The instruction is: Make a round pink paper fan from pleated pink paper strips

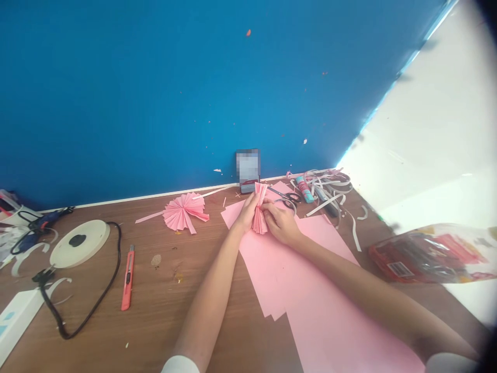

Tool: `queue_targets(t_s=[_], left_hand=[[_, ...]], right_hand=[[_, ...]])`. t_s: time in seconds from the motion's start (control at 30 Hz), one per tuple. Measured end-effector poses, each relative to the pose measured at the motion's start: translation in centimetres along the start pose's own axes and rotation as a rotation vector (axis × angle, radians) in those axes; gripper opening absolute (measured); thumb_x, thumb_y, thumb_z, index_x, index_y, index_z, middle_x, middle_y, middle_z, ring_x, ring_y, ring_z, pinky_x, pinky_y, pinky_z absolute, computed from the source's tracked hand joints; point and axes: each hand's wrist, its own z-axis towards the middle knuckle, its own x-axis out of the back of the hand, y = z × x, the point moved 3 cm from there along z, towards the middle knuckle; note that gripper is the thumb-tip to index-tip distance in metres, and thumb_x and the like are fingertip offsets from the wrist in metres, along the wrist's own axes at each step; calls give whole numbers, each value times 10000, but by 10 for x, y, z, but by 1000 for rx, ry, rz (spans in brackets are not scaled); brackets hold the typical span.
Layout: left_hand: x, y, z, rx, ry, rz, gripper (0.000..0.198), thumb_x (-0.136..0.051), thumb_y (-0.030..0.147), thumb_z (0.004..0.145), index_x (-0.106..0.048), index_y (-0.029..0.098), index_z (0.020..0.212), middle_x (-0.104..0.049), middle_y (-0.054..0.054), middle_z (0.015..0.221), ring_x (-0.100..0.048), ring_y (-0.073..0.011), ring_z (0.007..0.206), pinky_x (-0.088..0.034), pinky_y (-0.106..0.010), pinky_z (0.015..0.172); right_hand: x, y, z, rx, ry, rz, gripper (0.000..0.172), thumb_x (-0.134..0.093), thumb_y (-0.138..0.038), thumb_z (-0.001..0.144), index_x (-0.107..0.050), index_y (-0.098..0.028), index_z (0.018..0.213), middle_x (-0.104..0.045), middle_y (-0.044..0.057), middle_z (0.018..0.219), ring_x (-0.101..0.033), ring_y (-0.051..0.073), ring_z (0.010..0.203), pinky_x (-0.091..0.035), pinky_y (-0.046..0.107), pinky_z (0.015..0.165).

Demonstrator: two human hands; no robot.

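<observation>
A pleated pink paper fan (260,220) is pinched at its middle between both hands, its folds spreading at the top and bottom. My left hand (247,213) grips its left side with closed fingers. From the right, my right hand (280,223) presses its fingertips against the fan's centre. Under the hands lie overlapping pink paper sheets (298,280). To the left, an opened-out pleated pink paper rosette (184,211) rests on the table, with a strip sticking out. Scissors (289,197) with dark handles lie just beyond my right hand.
A phone (248,171) leans against the blue wall. At the back right are a glue stick (305,189) and paper strips (341,181). A red cutter knife (128,280), a corded round white device (80,243) and a power strip (19,321) lie left. A plastic bag (430,254) sits right.
</observation>
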Motion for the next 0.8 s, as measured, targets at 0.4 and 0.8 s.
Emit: queue_targets(t_s=[0.4, 0.8], left_hand=[[2, -2, 1, -11, 27, 34, 366, -543, 489, 827, -610, 158, 969, -671, -76, 891, -627, -196, 899, -462, -302, 794], [5, -5, 4, -11, 66, 4, 364, -564, 492, 808, -615, 148, 914, -651, -62, 843, -616, -172, 816, -466, -283, 732]], right_hand=[[0, 1, -1, 12, 17, 22, 291, -374, -190, 899, -567, -207, 1117, -688, 52, 958, -636, 184, 789, -446, 284, 723], [8, -4, -3, 59, 161, 43, 232, -408, -137, 835, -551, -210, 1004, -646, 57, 942, -591, 190, 847, -434, 303, 747]])
